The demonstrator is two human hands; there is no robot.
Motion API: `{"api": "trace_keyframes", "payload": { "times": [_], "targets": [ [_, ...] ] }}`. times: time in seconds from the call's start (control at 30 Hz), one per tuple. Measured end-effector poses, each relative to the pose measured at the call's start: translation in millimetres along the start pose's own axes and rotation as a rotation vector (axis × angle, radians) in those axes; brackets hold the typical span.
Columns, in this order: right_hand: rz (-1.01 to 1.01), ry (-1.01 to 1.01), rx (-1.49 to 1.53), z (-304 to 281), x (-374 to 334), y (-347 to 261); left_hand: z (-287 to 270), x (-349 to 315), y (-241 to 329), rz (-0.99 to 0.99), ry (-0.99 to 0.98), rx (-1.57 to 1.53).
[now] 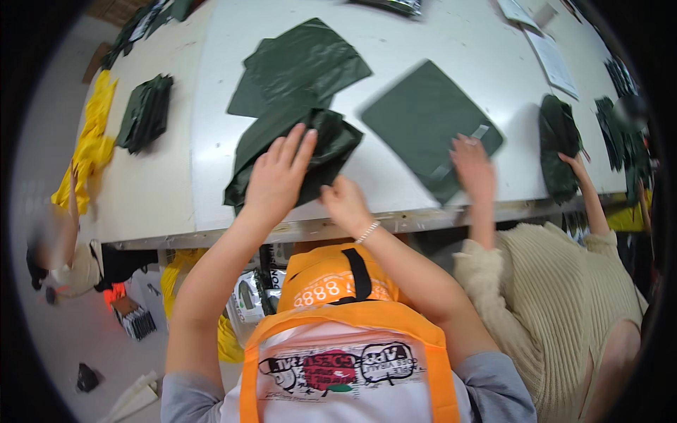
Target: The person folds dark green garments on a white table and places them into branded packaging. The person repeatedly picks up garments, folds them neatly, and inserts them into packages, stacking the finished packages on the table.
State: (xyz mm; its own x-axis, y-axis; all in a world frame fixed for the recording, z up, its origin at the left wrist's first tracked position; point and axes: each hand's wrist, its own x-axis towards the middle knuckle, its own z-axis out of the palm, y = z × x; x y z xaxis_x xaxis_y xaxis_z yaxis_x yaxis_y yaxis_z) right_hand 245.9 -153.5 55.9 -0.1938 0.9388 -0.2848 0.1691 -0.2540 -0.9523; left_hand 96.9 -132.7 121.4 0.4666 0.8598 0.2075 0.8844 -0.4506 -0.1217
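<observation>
A dark green folded bundle of thin, glossy material (243, 166) lies at the table's near edge in front of me, its top creased and puffed up. My left hand (278, 173) presses flat on it, fingers stretched out. At the bundle's lower right corner, my right hand (345, 204) has its fingers curled closed, seemingly pinching the edge; a beaded bracelet is on that wrist. Just beyond the bundle, flat dark green folded pieces (303, 63) lie overlapping.
To my right a co-worker's hand (472, 166) touches a flat dark green square (423, 120); their other hand holds a dark green bundle (557, 148). Leftward, a stack of dark green pieces (144, 113) and yellow material (95, 141) lie on the white table (169, 190).
</observation>
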Motion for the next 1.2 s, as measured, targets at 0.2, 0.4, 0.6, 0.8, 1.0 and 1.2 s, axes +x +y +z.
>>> {"api": "trace_keyframes", "payload": {
  "times": [0.2,0.4,0.6,0.8,1.0,1.2],
  "targets": [
    [-0.835,0.208,-0.703,-18,4,-18,-2,11,0,-0.042,0.017,-0.152],
    [-0.565,-0.020,-1.268,6,36,2,6,10,0,-0.044,-0.020,-0.156],
    [-0.657,0.040,-1.153,-38,13,10,21,8,-7,-0.028,-0.032,-0.179],
    [-0.841,-0.064,-1.332,-75,25,6,61,-14,32,0.266,-0.260,0.222],
    [-0.777,-0.167,-1.216,-83,24,16,59,15,52,0.107,-0.399,-0.099],
    [-0.443,-0.448,-0.998,-17,0,48,81,42,41,-0.233,-0.327,-0.560]
  ]
}}
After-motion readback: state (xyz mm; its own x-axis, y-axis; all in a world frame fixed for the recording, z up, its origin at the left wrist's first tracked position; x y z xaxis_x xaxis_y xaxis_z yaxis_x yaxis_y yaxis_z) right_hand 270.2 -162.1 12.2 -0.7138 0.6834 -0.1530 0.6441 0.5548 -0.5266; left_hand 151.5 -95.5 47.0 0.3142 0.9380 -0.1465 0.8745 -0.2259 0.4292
